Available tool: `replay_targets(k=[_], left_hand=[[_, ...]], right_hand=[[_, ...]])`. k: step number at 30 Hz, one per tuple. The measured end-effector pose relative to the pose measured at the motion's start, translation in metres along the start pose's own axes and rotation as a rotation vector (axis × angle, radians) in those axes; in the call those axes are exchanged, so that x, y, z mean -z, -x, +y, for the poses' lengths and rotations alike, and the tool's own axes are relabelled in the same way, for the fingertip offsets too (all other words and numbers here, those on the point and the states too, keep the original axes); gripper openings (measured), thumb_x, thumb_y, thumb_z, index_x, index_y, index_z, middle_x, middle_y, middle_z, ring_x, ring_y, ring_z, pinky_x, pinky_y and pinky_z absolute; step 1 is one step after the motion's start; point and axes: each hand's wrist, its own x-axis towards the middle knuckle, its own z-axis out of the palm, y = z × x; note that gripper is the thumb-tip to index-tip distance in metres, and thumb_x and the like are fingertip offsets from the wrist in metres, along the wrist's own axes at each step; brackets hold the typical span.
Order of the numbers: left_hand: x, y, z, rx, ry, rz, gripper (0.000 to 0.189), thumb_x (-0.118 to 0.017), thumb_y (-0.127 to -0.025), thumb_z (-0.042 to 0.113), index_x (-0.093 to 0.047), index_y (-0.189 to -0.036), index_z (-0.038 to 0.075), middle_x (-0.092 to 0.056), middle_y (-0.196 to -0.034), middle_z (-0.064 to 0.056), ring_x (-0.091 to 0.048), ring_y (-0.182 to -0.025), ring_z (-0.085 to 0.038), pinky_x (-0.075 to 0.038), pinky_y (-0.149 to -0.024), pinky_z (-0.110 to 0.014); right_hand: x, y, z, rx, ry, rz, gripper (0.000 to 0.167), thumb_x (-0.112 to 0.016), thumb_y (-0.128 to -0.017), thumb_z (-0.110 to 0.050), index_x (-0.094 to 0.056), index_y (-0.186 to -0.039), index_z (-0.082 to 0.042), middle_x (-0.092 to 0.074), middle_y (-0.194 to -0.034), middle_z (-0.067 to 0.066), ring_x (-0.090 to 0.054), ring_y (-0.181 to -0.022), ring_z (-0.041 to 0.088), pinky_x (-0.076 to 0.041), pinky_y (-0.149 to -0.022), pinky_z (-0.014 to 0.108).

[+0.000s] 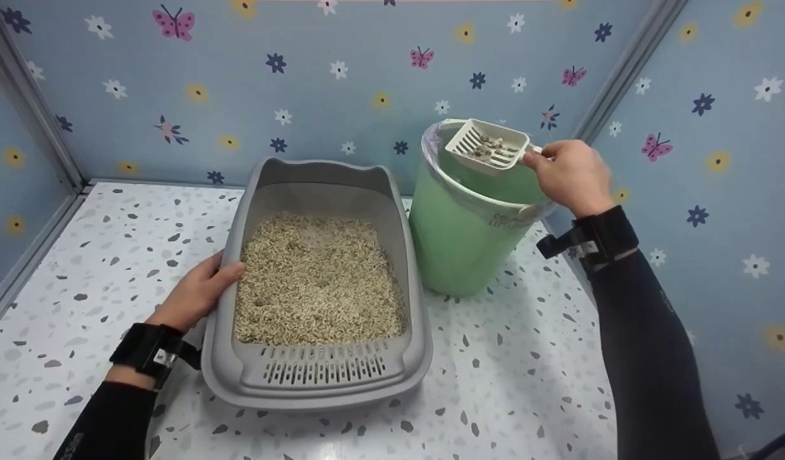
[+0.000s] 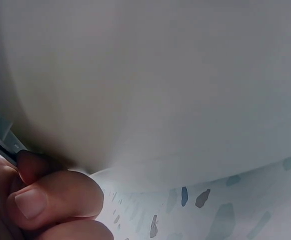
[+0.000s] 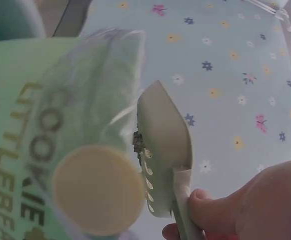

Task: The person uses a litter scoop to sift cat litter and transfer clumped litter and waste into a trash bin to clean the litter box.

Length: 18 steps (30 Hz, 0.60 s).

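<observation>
My right hand (image 1: 574, 176) grips the handle of a white slotted litter scoop (image 1: 488, 147), held over the open top of a green bin (image 1: 462, 243). Several greyish clumps (image 1: 491, 148) lie on the scoop. In the right wrist view the scoop (image 3: 165, 150) appears side-on beside the bin's plastic liner (image 3: 105, 90). The left hand (image 1: 197, 291) holds the left rim of a grey litter box (image 1: 322, 393), thumb over the edge. Tan granular litter (image 1: 322, 287) fills the box's floor. Curled fingers (image 2: 60, 197) show under the rim in the left wrist view.
The bin stands against the litter box's right side. Both rest on a white speckled surface (image 1: 513, 370). Blue panels (image 1: 341, 96) with flowers and butterflies rise behind and at both sides, joined by a grey corner strip (image 1: 628, 70) at the right.
</observation>
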Motion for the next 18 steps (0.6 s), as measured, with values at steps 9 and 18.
replay_targets(k=[9, 18], left_hand=[[0.000, -0.001, 0.000, 0.021, 0.016, -0.008, 0.082, -0.053, -0.116, 0.049, -0.023, -0.177, 0.003, -0.060, -0.131, -0.029, -0.070, -0.105, -0.031, -0.065, -0.087, -0.036], [0.001, -0.001, 0.000, 0.017, 0.019, -0.020, 0.081, -0.052, -0.117, 0.049, -0.022, -0.177, 0.003, -0.060, -0.145, -0.031, -0.071, -0.114, -0.033, -0.063, -0.092, -0.032]], right_hand=[[-0.008, -0.003, 0.003, 0.083, 0.136, -0.003, 0.033, -0.072, -0.111, -0.032, -0.083, -0.124, -0.005, -0.076, -0.116, 0.018, -0.059, -0.091, 0.031, -0.044, -0.071, 0.042], [-0.016, 0.001, 0.003, 0.168, 0.226, 0.124, 0.024, -0.073, -0.105, -0.013, -0.081, -0.119, 0.005, -0.065, -0.106, 0.021, -0.059, -0.096, 0.040, -0.052, -0.078, 0.059]])
